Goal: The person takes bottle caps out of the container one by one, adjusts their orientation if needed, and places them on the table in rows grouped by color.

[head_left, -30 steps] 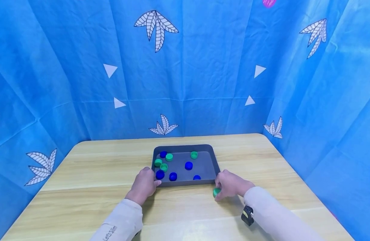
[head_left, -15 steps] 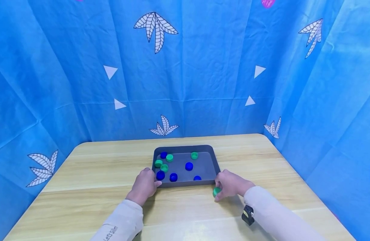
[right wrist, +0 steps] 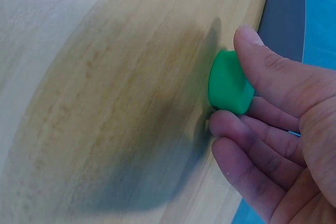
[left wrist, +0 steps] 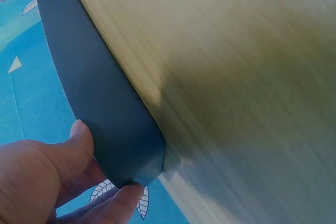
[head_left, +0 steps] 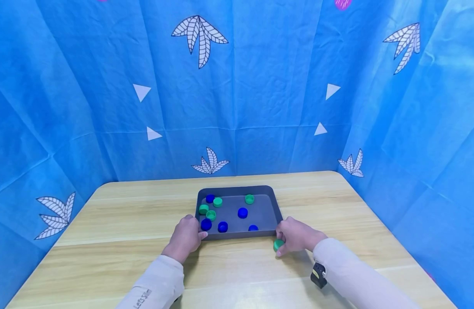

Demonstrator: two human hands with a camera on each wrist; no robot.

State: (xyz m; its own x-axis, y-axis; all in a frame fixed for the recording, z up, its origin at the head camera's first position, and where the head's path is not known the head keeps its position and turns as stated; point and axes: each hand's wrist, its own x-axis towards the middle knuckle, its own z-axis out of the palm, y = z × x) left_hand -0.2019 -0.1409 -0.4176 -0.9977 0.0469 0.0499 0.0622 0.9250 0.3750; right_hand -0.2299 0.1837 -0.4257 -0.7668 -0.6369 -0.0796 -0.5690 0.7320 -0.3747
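A dark grey baking tray (head_left: 262,210) lies on the table with several blue and green bottle caps in it. My left hand (head_left: 184,236) grips its near left corner, thumb over the front wall (left wrist: 100,87) and fingers round the side. At the near right corner, my right hand (head_left: 296,235) pinches a green bottle cap (right wrist: 229,83) between thumb and fingers, just outside the tray. The thumb's tip overlaps the cap's edge in the right wrist view. Inside, a blue cap (head_left: 206,224) sits closest to my left hand, and another blue cap (head_left: 253,228) is half hidden by the front wall.
The light wooden table (head_left: 125,223) extends around the tray on all sides. Behind it and along both sides hangs a blue curtain (head_left: 260,86) with leaf and triangle prints. A black strap device (head_left: 318,275) is on my right sleeve.
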